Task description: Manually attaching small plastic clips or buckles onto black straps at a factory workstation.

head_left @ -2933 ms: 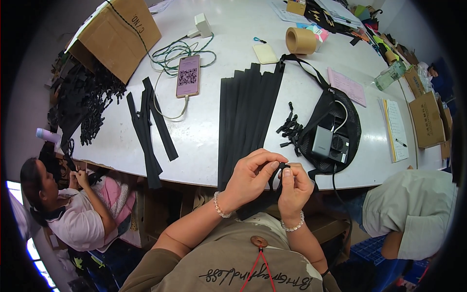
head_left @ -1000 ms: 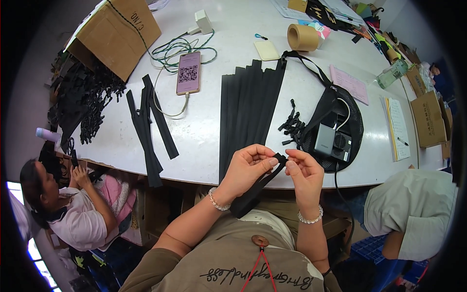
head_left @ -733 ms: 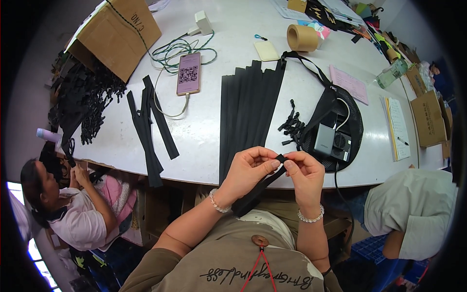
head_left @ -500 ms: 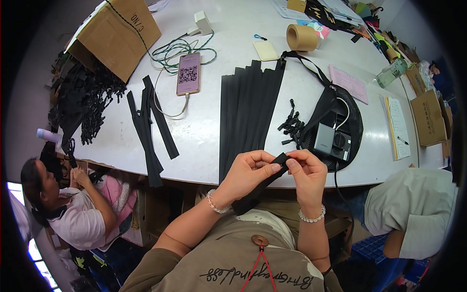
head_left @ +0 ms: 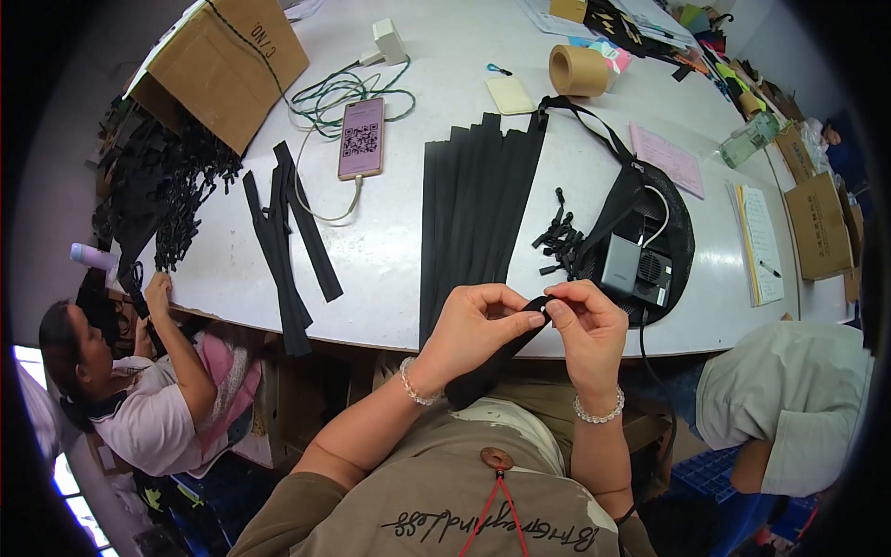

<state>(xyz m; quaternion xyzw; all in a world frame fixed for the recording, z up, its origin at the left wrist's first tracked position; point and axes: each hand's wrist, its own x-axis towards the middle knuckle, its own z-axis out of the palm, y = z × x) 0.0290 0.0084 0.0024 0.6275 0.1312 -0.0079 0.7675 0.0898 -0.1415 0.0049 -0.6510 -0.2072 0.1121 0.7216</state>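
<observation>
My left hand [head_left: 479, 325] and my right hand [head_left: 588, 327] meet over the table's front edge. Each pinches the upper end of a black fabric strip [head_left: 497, 364], thumbs against forefingers, with a small pale spot showing between them. From there the strip slants down to the left toward my lap. Just beyond my left hand, several similar long black strips [head_left: 471, 213] lie side by side. A little pile of black cord-like pulls [head_left: 561, 238] rests beyond my right hand.
On the right sits a black mesh pouch [head_left: 682, 249] with a grey device [head_left: 621, 265]. To the left are loose black strips [head_left: 269, 251], a cabled phone [head_left: 361, 139] and a carton [head_left: 227, 70]. A co-worker [head_left: 153, 399] sits left; another person's sleeve [head_left: 784, 390] is right.
The strip's end is now bent over between my fingertips, where it stood out straighter before. My hands have barely moved. The co-worker at left has raised a hand toward the black heap.
</observation>
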